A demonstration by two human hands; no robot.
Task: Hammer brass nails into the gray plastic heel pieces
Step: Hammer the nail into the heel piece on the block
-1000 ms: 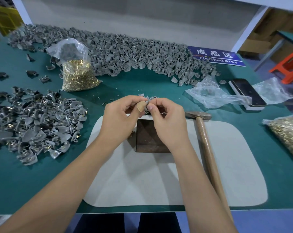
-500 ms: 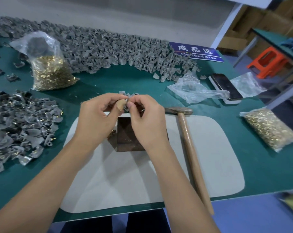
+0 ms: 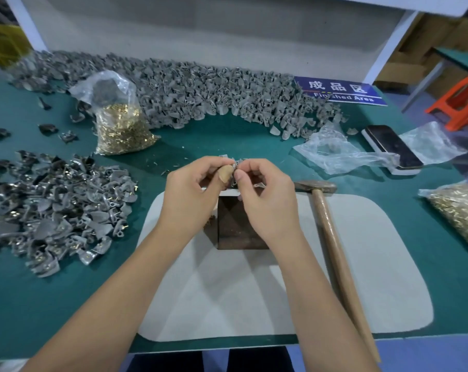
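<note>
Honestly, the heel piece (image 3: 234,167) looked light and stiff, so we pinched it by its edges between left hand (image 3: 188,196) and right hand (image 3: 265,200), just above the dark block (image 3: 240,226). Any nail was too small to make out, and the hammer (image 3: 332,237) lay untouched beside us on the pad (image 3: 361,264).

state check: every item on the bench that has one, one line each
left hand: pinching the gray heel piece
right hand: pinching the same piece; nail not discernible
hammer: lying idle on the felt mat, head away from the person
dark block: upright on the mat, below the hands
left nail bag: open-topped, standing
phone: screen dark
</note>
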